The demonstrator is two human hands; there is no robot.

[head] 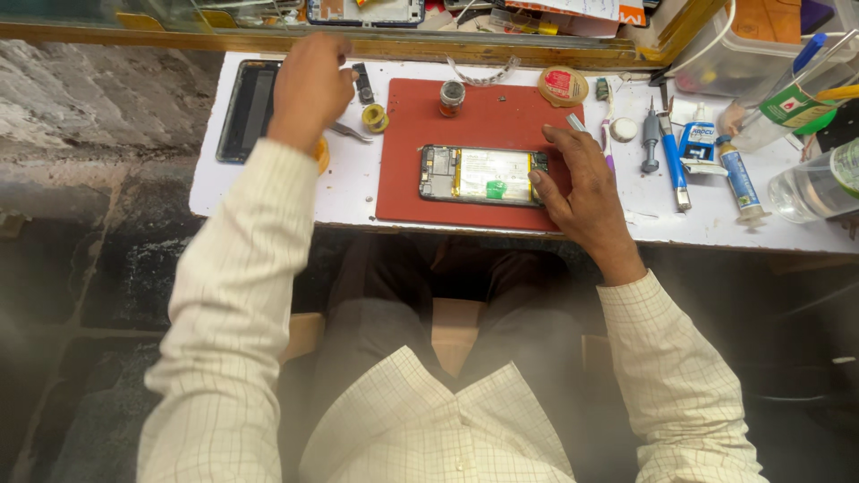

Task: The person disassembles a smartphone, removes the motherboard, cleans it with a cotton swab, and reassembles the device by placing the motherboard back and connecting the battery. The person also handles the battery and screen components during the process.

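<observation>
Right hand (pixel 586 183) flat, released, steadying opened phone (pixel 483 174); left hand (pixel 311 85) clenched, contents unclear; small jar (pixel 452 97) dark inside.

My view: cream shirt (pixel 429 420) with fine brown grid check, 2 long sleeves buttoned at wrists, collar open below; dark grey trousers (pixel 394 295).

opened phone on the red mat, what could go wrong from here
1. The opened phone lies with its insides bare; the right hand resting at its end could press on exposed parts.
2. The small bottle stands close behind it and might tip onto the red mat while the left hand reaches past.
</observation>
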